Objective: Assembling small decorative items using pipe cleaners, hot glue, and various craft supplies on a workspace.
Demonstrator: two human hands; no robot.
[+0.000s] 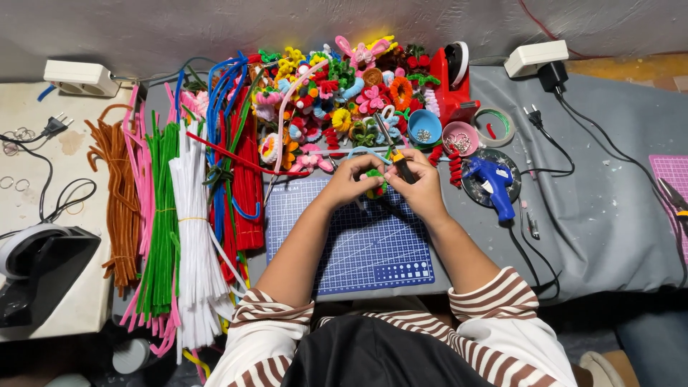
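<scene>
two hands are meeting over one blue cutting mat (358, 247). the left hand (349, 179) is curling its fingers closed around one small green and red pipe-cleaner piece (374, 183), which is sitting between both hands just above the mat's far edge. the right hand (423, 188) is gripping one pair of pliers (398, 159) with fingers closed tight around the handles, tip pointing away towards the pile. two small bowls are standing beyond the hands, one blue bowl (425, 127) and one pink bowl (459, 137). one blue glue gun (494, 183) is resting right of the right hand. one white bundle (192, 236) of pipe cleaners is lying left of the mat.
</scene>
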